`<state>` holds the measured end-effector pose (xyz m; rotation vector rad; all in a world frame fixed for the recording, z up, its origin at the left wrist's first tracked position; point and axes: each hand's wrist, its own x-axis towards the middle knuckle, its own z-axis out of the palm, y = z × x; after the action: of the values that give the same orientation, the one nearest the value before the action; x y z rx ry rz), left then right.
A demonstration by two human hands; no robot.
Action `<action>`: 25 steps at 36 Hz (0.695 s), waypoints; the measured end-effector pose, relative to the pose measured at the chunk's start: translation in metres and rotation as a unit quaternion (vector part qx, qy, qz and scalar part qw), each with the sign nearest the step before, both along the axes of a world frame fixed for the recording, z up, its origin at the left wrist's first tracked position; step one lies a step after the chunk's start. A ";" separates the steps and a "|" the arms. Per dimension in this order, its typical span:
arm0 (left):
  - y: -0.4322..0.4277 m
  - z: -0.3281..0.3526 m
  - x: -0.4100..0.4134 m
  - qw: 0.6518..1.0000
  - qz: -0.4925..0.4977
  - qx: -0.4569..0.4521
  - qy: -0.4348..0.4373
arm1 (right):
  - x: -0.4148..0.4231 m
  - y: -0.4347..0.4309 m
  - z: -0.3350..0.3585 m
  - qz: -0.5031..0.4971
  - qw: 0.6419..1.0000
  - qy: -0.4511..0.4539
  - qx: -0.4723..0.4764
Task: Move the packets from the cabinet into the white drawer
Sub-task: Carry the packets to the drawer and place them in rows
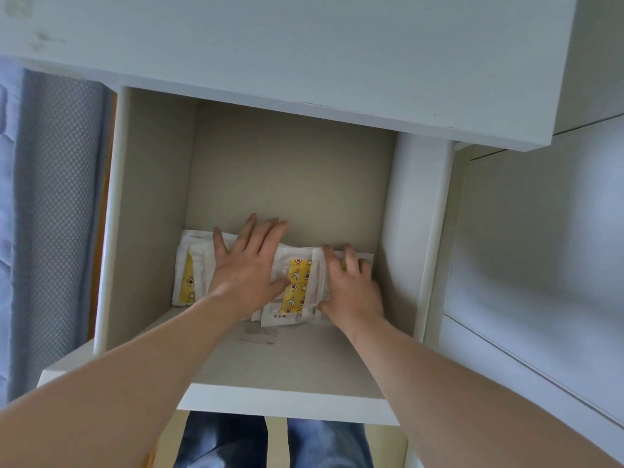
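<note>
You're gathering the packets (pixel 299 282) at the cabinet (pixel 155 197) shelf's back edge — left hand (pixel 248 265) spread flat, right hand (pixel 351 285) curled round them; lift next.

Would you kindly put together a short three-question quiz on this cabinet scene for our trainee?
1. True or false: the left hand lies flat, fingers spread, on the packets.
2. Where do the packets lie? A) at the back of the cabinet shelf; B) held up in the air; C) on top of the cabinet.
3. Which hand curls its fingers over the right end of the packets?

Key: 1 true; 2 A; 3 the right hand.
</note>
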<state>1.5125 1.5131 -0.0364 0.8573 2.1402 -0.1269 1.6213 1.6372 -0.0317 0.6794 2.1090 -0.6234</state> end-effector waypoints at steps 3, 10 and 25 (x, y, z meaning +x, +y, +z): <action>0.003 -0.005 0.001 0.996 -0.079 -0.034 0.016 | 0.001 0.001 -0.002 0.000 1.000 0.002 -0.003; 0.021 0.001 0.011 0.993 -0.089 -0.081 0.007 | 0.004 0.001 0.001 0.000 1.000 -0.003 0.003; 0.006 0.111 0.016 0.988 0.152 0.015 -0.031 | 0.009 -0.004 0.108 -0.129 0.990 0.046 0.023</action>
<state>1.5282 1.5187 0.0748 0.5355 2.1898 0.0887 1.6305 1.6331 0.0759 0.9778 2.1428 -0.7604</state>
